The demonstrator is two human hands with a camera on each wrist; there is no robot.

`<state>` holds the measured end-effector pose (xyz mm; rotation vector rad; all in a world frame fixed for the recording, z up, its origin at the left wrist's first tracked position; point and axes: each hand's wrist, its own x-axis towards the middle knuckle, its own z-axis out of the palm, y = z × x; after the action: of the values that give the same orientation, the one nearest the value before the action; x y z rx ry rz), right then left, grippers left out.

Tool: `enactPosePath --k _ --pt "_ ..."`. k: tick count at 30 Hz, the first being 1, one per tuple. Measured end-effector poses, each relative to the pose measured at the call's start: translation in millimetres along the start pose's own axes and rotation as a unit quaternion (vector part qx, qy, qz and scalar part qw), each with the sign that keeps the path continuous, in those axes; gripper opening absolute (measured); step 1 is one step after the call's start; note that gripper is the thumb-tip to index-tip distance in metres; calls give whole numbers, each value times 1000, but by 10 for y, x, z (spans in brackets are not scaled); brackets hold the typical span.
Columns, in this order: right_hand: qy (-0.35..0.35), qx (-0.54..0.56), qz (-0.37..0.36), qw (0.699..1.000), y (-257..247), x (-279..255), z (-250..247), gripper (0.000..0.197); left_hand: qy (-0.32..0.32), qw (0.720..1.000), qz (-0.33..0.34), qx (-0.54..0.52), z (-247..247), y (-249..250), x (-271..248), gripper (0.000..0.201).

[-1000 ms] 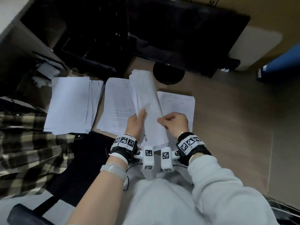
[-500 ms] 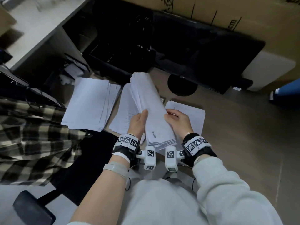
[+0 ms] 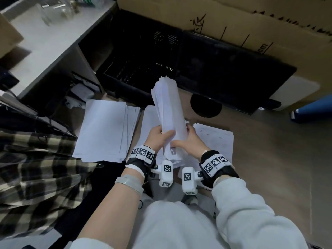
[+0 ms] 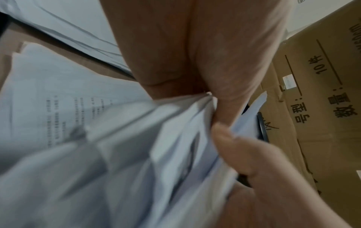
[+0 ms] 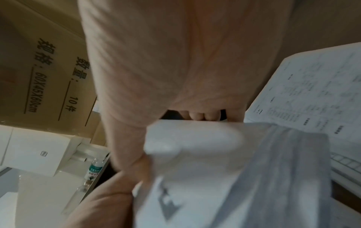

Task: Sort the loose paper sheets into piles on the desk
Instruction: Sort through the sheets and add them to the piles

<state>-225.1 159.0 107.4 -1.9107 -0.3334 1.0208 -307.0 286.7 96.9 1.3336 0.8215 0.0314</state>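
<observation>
Desk (image 3: 269, 159) below; paper stack (image 3: 168, 108) upright between both hands' grip.

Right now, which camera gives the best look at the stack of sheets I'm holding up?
The head view: it shows the whole held stack standing on end between the left hand and right hand, above the piles on the desk. Both wrist views show only its blurred lower part close to the fingers.

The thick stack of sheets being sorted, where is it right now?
In the head view, centre: the stack is lifted above the desk, gripped between the left hand and right hand.
</observation>
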Motion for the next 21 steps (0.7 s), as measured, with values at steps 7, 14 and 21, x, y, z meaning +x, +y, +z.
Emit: enactPosePath --k 7,14,21 --pt "217 27 46 975 238 128 -511 18 64 998 -5 13 -26 144 -113 8" --pt "205 25 38 978 584 80 -946 25 89 995 -17 -41 381 134 -337 7" --pt "164 4 14 986 866 84 -1058 44 199 977 -40 -58 607 -266 -467 12"
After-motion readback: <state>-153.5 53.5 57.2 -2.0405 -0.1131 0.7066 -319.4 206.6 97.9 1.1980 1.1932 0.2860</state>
